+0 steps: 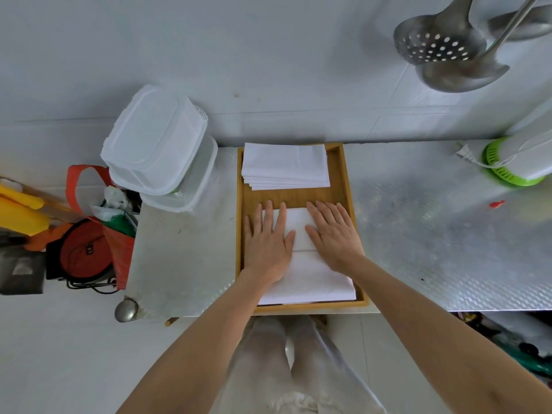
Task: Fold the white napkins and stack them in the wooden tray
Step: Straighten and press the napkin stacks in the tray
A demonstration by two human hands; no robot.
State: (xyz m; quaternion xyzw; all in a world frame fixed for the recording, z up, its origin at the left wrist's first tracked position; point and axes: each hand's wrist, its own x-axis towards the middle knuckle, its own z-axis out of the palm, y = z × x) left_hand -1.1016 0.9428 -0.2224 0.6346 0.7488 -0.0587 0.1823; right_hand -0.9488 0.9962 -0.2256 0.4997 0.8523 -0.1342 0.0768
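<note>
i see both hands flat in the tray (349,180), which sits on the silvery counter (433,234) with its far end against the wall. my left hand (268,237) lies palm down with straight, spread fingers, holding nothing, pressing on the left part of the near napkin (310,273); its outer fingers reach past the napkin's far edge onto bare wood. my right hand (334,234) lies the same way, released and flat, on the right part of that napkin, fingers pointing toward the far end. between the two hands a fold line or edge runs across the white sheet, so the far half seems to lie folded over the near half, though i cannot tell how many layers sit under it. the near napkin fills the tray's near half almost wall to wall. at the far end of the tray rests a stack (285,165) of folded napkins, several layers showing at its near edge, well apart from my fingertips with a strip of bare wood between. left of the tray stand clear plastic boxes (155,138), stacked and tilted, at the counter's corner. below them on the floor sits a red bag (98,222) stuffed with things. on the right of the counter lies a green and white appliance (516,162), and near it a small red bit (497,204). a slotted ladle (439,43) hangs on the wall above.
</note>
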